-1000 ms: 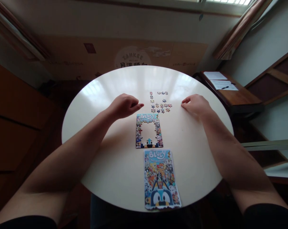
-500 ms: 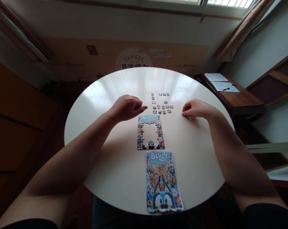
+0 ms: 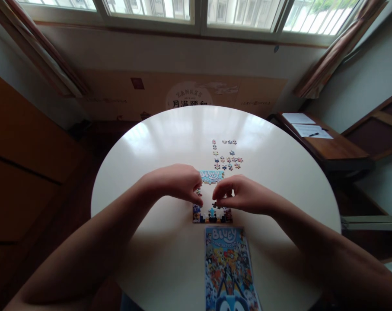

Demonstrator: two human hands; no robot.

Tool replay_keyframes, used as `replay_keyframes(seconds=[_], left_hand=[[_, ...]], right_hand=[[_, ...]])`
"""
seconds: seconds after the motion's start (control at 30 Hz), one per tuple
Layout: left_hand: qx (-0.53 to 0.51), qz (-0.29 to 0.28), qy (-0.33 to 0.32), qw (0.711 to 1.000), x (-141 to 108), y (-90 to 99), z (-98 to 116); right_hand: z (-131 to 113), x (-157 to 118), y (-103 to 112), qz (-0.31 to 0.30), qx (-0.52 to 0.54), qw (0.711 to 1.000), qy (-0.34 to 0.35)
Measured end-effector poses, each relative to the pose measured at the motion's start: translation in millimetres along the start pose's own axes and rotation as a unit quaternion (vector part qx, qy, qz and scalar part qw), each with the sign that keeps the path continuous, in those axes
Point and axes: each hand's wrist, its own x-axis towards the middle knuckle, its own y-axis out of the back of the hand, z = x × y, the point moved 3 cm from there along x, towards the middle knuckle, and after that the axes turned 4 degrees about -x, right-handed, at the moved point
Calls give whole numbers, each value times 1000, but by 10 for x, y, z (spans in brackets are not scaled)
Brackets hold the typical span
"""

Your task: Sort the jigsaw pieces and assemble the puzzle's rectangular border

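Observation:
A partly assembled jigsaw puzzle (image 3: 211,176), with a filled border and a gap in the middle, lies flat on the round white table. Over its right side, my right hand (image 3: 244,194) pinches a small dark puzzle piece (image 3: 215,204) between thumb and fingertips, above the gap. My left hand (image 3: 179,183) rests at the puzzle's left edge, fingers curled and thumb apart from them, with nothing visible between. Both hands cover parts of the border. Just beyond the puzzle, several loose puzzle pieces (image 3: 229,160) are spread in rough rows.
Nearer to me lies a printed reference picture (image 3: 230,259) with the "Bluey" title. The white table (image 3: 144,151) has a rounded edge. At the right stands a wooden side table (image 3: 341,149) with papers (image 3: 312,131) and a pen on it.
My right hand has moved left and nearer, from the bare tabletop to over the puzzle. The left hand has come down to the puzzle's left edge. The camera view has tilted up.

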Motion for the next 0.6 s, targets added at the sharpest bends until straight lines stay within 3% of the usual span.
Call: replay_keyframes(seconds=[0.37, 0.6], left_hand=[[8, -27, 10, 1000, 4, -55, -22], [0, -42, 20, 999, 25, -71, -37]], right_hand=[[65, 102, -51, -1, -77, 997, 19], [43, 119, -81, -20, -64, 998, -8]])
